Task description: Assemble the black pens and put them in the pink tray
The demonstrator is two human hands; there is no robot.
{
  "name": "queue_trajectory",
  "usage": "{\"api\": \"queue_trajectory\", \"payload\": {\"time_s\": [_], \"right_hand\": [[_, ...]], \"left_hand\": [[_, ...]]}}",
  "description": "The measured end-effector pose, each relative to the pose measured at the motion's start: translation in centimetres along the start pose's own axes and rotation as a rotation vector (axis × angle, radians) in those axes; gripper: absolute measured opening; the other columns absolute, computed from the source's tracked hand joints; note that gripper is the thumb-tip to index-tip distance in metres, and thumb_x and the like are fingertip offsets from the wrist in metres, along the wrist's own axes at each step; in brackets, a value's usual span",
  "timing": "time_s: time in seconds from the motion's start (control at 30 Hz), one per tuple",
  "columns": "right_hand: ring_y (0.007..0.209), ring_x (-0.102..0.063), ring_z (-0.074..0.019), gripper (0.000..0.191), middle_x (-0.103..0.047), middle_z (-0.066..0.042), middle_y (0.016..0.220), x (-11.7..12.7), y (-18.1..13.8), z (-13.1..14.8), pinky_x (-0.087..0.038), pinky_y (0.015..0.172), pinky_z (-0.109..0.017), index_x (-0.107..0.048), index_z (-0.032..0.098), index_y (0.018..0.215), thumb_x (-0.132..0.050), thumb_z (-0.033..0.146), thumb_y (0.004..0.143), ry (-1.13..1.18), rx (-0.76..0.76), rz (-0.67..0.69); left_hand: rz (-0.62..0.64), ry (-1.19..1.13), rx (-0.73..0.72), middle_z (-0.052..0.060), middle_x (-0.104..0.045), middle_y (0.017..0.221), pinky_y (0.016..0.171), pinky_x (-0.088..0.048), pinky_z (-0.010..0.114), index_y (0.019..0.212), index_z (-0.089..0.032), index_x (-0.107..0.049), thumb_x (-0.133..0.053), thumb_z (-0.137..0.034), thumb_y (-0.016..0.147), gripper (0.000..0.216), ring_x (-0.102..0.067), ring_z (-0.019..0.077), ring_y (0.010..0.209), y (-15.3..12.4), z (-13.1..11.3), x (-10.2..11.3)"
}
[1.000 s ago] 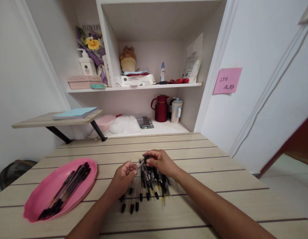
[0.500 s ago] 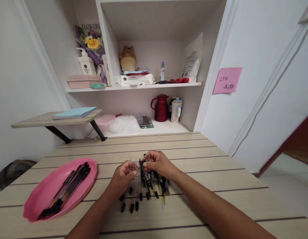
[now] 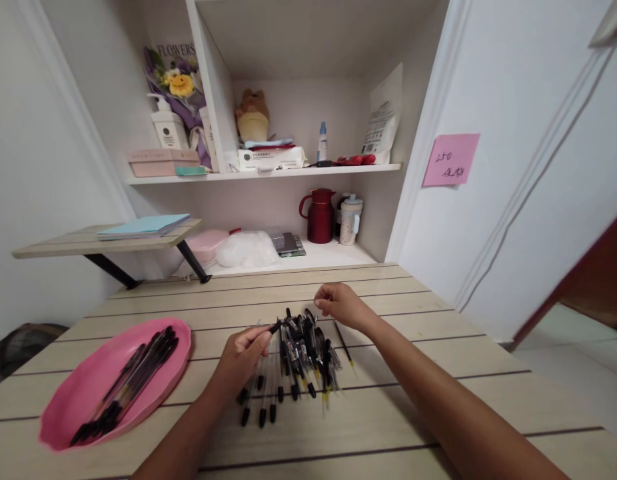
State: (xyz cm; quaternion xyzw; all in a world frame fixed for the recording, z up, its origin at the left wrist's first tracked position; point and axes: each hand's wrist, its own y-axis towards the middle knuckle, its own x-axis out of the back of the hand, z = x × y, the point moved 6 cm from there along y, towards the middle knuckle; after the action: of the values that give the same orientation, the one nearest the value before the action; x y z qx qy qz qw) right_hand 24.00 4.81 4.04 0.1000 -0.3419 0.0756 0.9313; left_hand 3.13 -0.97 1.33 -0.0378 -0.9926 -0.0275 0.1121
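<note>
A pen (image 3: 274,327) is pinched in the left hand (image 3: 244,348), above the near-centre of the table (image 3: 438,400).

The right hand (image 3: 340,305) is curled just beyond the pile of pens (image 3: 303,350); whether anything is gripped cannot be told. A pink tray (image 3: 53,417) of pens is set well to the left. Bare wood is left at the right and at the near edge.
</note>
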Motion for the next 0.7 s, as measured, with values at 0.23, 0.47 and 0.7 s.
{"api": "queue_trajectory", "payload": {"time_s": [0.23,0.47,0.7], "right_hand": [[0.070,-0.061,-0.0243,0.008,-0.064,-0.013,0.064,0.6,-0.1,-3.8,-0.042,0.058,-0.030,-0.063,0.013,0.061,-0.056,0.015,0.059,-0.554,-0.229,0.083],[0.076,-0.061,-0.0295,0.014,-0.066,-0.019,0.075,-0.6,-0.2,-5.2,-0.044,0.058,-0.034,-0.063,0.012,0.062,-0.058,0.015,0.050,-0.559,-0.302,0.109],[0.054,-0.059,-0.0170,0.013,-0.063,-0.010,0.052,0.2,0.1,-3.8,-0.041,0.047,-0.024,-0.057,0.013,0.054,-0.049,0.016,0.064,-0.265,-0.233,0.109]], "left_hand": [[-0.063,0.057,-0.012,-0.003,-0.053,0.050,0.045,-0.030,0.020,0.079,-0.014,-0.069,-0.061,-0.037,0.062,0.029,-0.041,0.0092,0.046,0.0,0.0,0.1],[-0.104,0.000,0.020,-0.001,-0.057,0.052,0.046,-0.032,0.020,0.080,-0.014,-0.070,-0.065,-0.032,0.058,0.028,-0.043,0.0101,0.046,-0.1,0.0,0.3],[-0.064,-0.009,-0.011,0.001,-0.061,0.057,0.050,-0.036,0.021,0.084,-0.014,-0.070,-0.064,-0.032,0.059,0.031,-0.047,0.0110,0.051,-0.2,0.1,0.1]]}}
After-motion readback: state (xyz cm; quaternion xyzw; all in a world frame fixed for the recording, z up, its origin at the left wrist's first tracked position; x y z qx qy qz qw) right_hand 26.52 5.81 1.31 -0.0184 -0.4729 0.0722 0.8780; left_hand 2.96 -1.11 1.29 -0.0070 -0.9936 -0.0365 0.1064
